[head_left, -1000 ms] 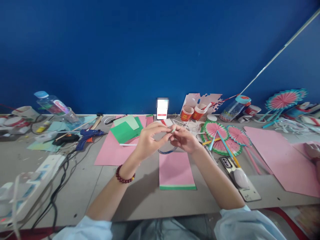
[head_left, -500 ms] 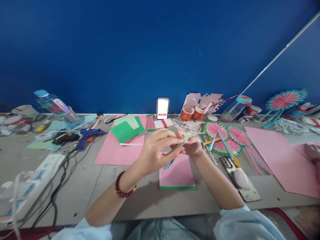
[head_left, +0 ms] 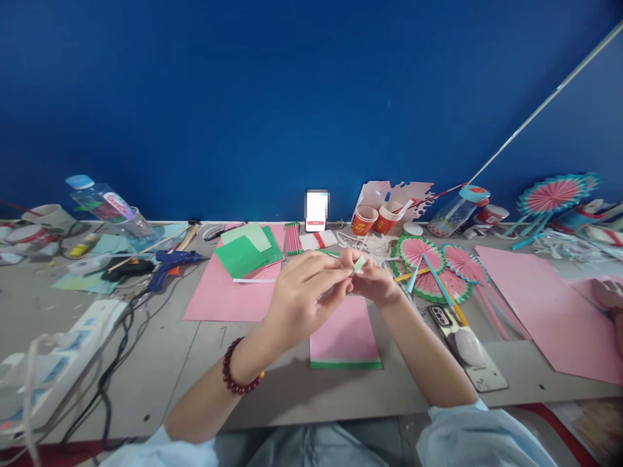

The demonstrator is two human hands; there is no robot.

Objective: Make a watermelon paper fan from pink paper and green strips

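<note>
A narrow light green paper strip [head_left: 359, 264] is pinched between my two hands above the table. My left hand [head_left: 309, 285], with a dark red bead bracelet at the wrist, closes thumb and fingers on the strip's near end. My right hand [head_left: 374, 280] has its fingers bent around the other side of it. Part of the strip is hidden by the fingers. Below the hands lies a pink paper sheet [head_left: 345, 337] with a green band along its near edge.
Green paper sheets [head_left: 241, 256] lie on pink paper at left, near a blue glue gun [head_left: 170, 263] and a power strip [head_left: 73, 357]. Paper watermelon fans [head_left: 421, 256], red paper cups [head_left: 365, 222] and a phone [head_left: 470, 353] are on the right. Another person's hand [head_left: 608, 295] rests at far right.
My hands have drawn closer together, and less of the light green strip shows. The blue and white item seen under my left fingers is out of sight.
</note>
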